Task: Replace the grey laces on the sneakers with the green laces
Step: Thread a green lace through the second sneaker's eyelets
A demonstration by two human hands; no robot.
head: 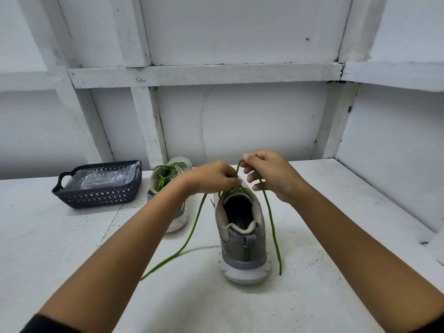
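Toward the middle of the white painted bench (72,236), left hand (216,177) pinches the thin green cord lace (271,219) at the grey-and-white mesh sneaker (242,236)'s top eyelets, right hand (271,176) grips a raised strand, and threading looks finished, so next comes crossing both loose ends and tying.

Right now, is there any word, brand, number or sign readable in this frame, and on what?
None can be read. The near grey-and-white mesh sneaker has a faint mark inside its heel collar, too blurred to read; its heel tab bears only a chevron pattern.
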